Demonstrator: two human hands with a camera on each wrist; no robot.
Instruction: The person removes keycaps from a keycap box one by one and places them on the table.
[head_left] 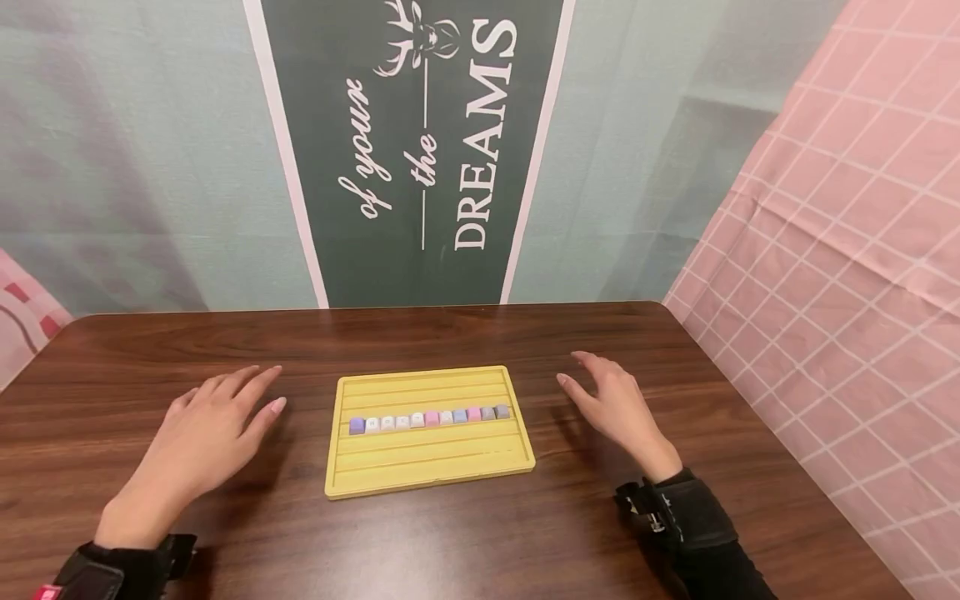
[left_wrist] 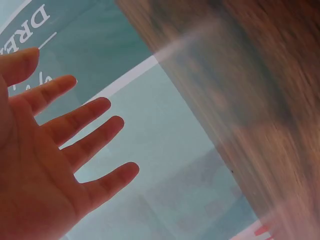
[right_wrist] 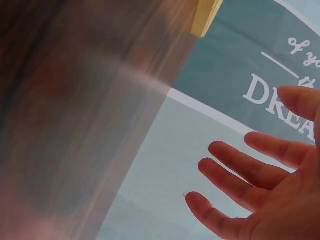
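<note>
In the head view, the left hand point(head_left: 206, 433) and right hand point(head_left: 618, 408) hover with fingers loosely extended, on either side of a shallow, ridged yellow tray point(head_left: 431, 463). A row of small pastel keycaps point(head_left: 431, 418) crosses it. It lies on a wood-grained tabletop point(head_left: 420, 550); pale blue-green cloth point(head_left: 637, 167) hangs beyond, pink gridded cloth point(head_left: 862, 250) right. In the left wrist view, the fingers spread apart. In the right wrist view, they extend, slightly bent.
</note>
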